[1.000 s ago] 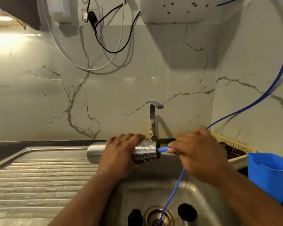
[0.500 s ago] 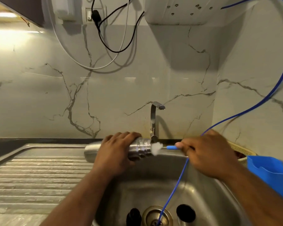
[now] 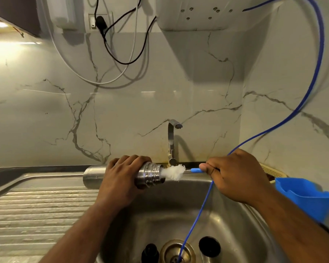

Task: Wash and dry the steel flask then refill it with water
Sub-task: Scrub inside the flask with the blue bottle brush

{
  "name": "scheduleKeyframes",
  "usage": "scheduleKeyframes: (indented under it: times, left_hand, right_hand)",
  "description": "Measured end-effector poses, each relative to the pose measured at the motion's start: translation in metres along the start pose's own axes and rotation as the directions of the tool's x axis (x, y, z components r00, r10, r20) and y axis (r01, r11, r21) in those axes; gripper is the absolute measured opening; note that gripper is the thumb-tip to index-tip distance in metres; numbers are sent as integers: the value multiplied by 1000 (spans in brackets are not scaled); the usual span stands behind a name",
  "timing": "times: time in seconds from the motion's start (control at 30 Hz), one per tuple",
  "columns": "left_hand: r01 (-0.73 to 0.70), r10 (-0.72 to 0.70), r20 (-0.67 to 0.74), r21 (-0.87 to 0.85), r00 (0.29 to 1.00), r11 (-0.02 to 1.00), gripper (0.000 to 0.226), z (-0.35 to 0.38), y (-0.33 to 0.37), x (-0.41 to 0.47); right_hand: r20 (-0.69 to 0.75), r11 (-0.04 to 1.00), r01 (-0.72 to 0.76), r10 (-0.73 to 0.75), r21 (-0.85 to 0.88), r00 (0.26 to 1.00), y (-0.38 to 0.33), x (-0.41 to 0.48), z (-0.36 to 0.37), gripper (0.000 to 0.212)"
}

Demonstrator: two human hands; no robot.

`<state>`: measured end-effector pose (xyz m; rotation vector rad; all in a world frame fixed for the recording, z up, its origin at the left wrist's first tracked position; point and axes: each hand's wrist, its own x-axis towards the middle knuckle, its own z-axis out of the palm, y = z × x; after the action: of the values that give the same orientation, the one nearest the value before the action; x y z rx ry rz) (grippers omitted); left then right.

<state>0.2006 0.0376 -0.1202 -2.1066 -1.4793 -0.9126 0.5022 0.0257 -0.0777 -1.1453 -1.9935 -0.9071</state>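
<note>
Risking a slip above all: clenching the left grip [image 3: 122,179] round the middle of the steel flask [image 3: 94,177], probably with wet or soapy fingers, and holding it sideways above the sink [image 3: 160,221]. Letting go here would likely mean dropping it into the basin at 6 o'clock, denting it or knocking it onto the black caps [image 3: 209,246] lying near the drain [image 3: 167,249].

Pinching the blue handle [image 3: 196,170] of the bottle brush [image 3: 174,172] in the right grip [image 3: 234,175], fingers curled tight on it, with the white bristles sitting mostly outside the flask's mouth. Possibly flicking suds toward 3 o'clock if pulling clear too briskly, or jamming the bristles against the rim if pushing in off-line.

Working just in front of the tap [image 3: 171,141] at 12 o'clock, so perhaps knocking the flask's neck against it. Minding also the thin blue tube [image 3: 196,215] passing under the right grip and running down to the drain at 6 o'clock, and quite possibly snagging it on a brush stroke.

Turning to the flask itself: lying roughly level, base pointing to 9 o'clock above the ribbed drainboard [image 3: 36,209], open mouth pointing to 3 o'clock over the basin's back edge. Showing a plain brushed-steel body, dull grey at the base end, and a brighter, ridged neck with no lid on. Seeming hard and smooth, so offering little purchase when wet, yet light enough for one hand.

Judging the wash as underway, with rinsing, drying and refilling not yet done.
</note>
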Motion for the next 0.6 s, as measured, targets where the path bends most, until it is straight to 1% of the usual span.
scheduleKeyframes:
  times: [0.03, 0.1, 0.17, 0.23, 0.3, 0.33, 0.37, 0.4, 0.47, 0.5, 0.53, 0.57, 0.6]
  left_hand:
    - [-3, 3, -10, 3, 1000, 1000, 72, 0, 0, 0]
    - [-2, 2, -19, -4, 1000, 1000, 72, -1, 0, -1]
    - [-10, 10, -26, -8, 1000, 1000, 75, -3, 1, -1]
    - [-58, 59, -22, 25, 998, 998, 77, -3, 10, 1]
    - [-132, 132, 5, 70, 991, 989, 76, 0, 21, 2]
    - [-141, 141, 11, 80, 990, 987, 75, 1, 22, 2]
    - [-120, 120, 12, 73, 993, 990, 75, 1, 21, 3]
    - [-85, 84, 16, 55, 996, 995, 76, 1, 18, 4]
    - [-46, 45, 24, 34, 999, 998, 76, 1, 12, 2]
    - [-42, 41, 27, 34, 999, 999, 76, 1, 9, 2]
    - [-37, 36, 25, 34, 999, 999, 74, 0, 6, 2]
    - [-22, 21, 19, 34, 1000, 999, 73, -1, 2, 1]
    - [5, -5, 4, 31, 1000, 1000, 72, -4, -3, 0]
  right_hand:
    - [89, 1000, -18, 17, 5, 996, -1, 0, 0, 43]
    - [293, 995, -94, 78, 42, 953, -3, 0, -2, 43]
    - [441, 962, -239, 159, 133, 884, -11, 2, -6, 48]
    - [578, 876, -388, 166, 285, 799, -25, 3, -2, 50]
    - [650, 794, -478, 141, 377, 746, -37, 0, 5, 48]
    - [647, 781, -488, 145, 390, 748, -42, -2, 6, 45]
    - [600, 800, -451, 146, 396, 786, -44, -3, 5, 40]
    - [522, 844, -369, 128, 390, 843, -45, -4, 5, 33]
    - [356, 923, -167, 36, 345, 934, -48, -5, 7, 22]
    - [268, 949, -67, -19, 309, 963, -51, -4, 11, 18]
    - [195, 969, -1, -49, 246, 980, -51, -3, 15, 13]
    - [139, 984, 15, -40, 176, 989, -48, -3, 17, 11]
    - [99, 993, -16, 4, 119, 995, -42, -2, 16, 11]
